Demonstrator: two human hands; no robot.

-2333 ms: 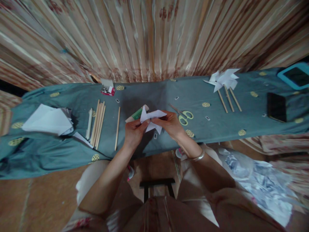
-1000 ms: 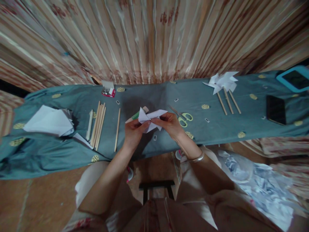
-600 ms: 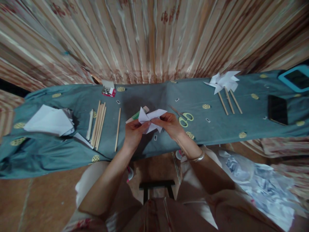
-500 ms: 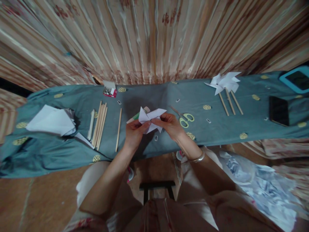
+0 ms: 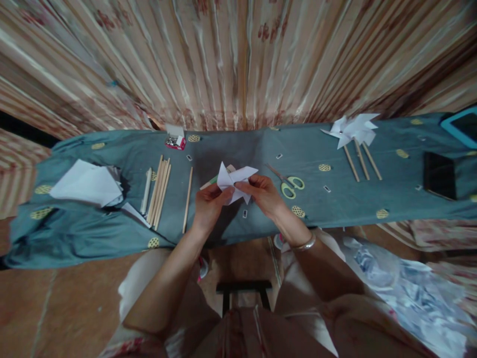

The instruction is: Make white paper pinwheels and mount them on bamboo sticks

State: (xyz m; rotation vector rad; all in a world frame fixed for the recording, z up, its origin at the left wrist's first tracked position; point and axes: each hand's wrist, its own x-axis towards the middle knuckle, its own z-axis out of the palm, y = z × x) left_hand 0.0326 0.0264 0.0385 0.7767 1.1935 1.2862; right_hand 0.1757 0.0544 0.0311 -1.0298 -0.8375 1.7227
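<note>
A white folded paper pinwheel (image 5: 240, 175) is held above the cloth-covered table, its pointed blades sticking out. My left hand (image 5: 210, 203) grips its left side, with the thumb near the centre. From the right, my right hand (image 5: 263, 193) pinches it, fingers also close to the middle. Partly hidden behind the paper lies a green and white item (image 5: 209, 183) that I cannot make out. Scissors with light green handles (image 5: 292, 184) rest just right of my right hand. A single wooden stick (image 5: 188, 200) lies left of my left hand.
Several wooden sticks (image 5: 159, 191), a white candle-like rod (image 5: 146, 191) and a stack of white paper (image 5: 89, 183) lie left. Behind them sits a small open box (image 5: 175, 141) of metal pieces. Finished pinwheels (image 5: 356, 130), a black phone (image 5: 439, 175) and a blue-framed tablet (image 5: 462, 125) are right.
Both hands keep hold of the pinwheel, with hardly any shift of the fingers. The table and its things appear slightly farther right as the head view turns.
</note>
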